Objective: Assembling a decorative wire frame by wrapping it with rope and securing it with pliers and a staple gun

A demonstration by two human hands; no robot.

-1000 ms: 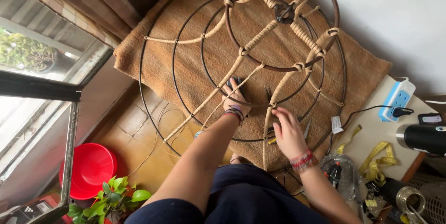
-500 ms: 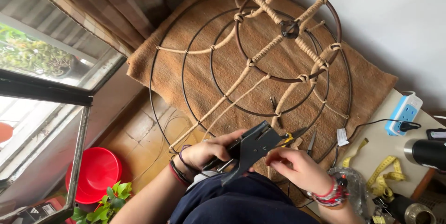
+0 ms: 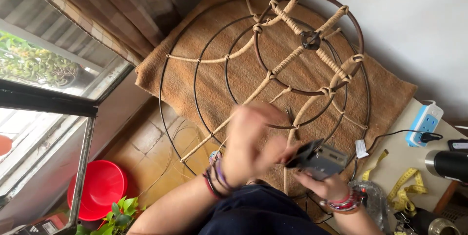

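1. The right hand (image 3: 325,182) sits at about 5 o'clock in the head view, palm up, fingers wrapped around a dark grey boxy tool (image 3: 317,158) that it holds just above the wrist.
2. The left hand (image 3: 251,140) is raised in front of the body near the centre, blurred by motion. Its fingertips come close to the left end of the tool, but I cannot tell whether it grips anything or is loose.
3. Both wrists carry bracelets: dark and purple bands (image 3: 214,182) on the left, red and patterned ones (image 3: 342,201) on the right.
4. The tool hangs over the lower edge of a large round wire frame (image 3: 263,76), made of concentric dark rings with spokes partly wrapped in pale cord.
5. The frame rests on a brown woven mat (image 3: 390,94) that stretches from 12 o'clock to 3 o'clock.
6. At 3 o'clock, a blue and white power strip (image 3: 423,123) lies on a pale table (image 3: 409,159) with a black cable plugged in.
7. A yellow measuring tape (image 3: 404,188) curls at 4 o'clock, near a black cylinder (image 3: 446,164).
8. At 8 o'clock, a red bowl (image 3: 100,188) sits on the floor beside a green leafy plant (image 3: 117,213).
9. A window (image 3: 34,69) and striped curtain (image 3: 107,11) fill 9 to 11 o'clock.
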